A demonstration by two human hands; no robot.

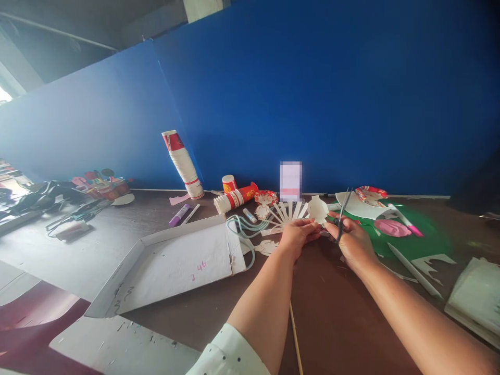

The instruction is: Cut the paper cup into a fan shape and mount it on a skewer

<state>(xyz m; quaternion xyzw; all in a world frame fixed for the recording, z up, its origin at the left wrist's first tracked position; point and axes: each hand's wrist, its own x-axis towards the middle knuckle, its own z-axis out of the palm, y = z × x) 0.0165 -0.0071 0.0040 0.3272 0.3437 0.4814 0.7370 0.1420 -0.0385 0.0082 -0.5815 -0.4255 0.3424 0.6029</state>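
Over the dark table, my left hand (pixel 299 235) is closed, its fingers pinching a small cream paper cutout (pixel 318 209) by the lower edge. My right hand (pixel 353 242) is closed around the handles of a pair of scissors (pixel 342 211), whose blades point up and stand slightly apart, just right of the cutout. Behind my left hand, a cut paper cup (pixel 287 211) spreads out in white strips. Below it lie some flat paper cutouts (pixel 267 247).
A shallow white cardboard box lid (pixel 175 255) lies to the left. Paper cups stand in a leaning stack (pixel 183 166) by the blue partition (pixel 312 94). Right are a green sheet (pixel 429 234), a pink oval (pixel 392 227), a marker (pixel 406 220) and paper scraps (pixel 432 263). A thin stick (pixel 296 338) lies in front.
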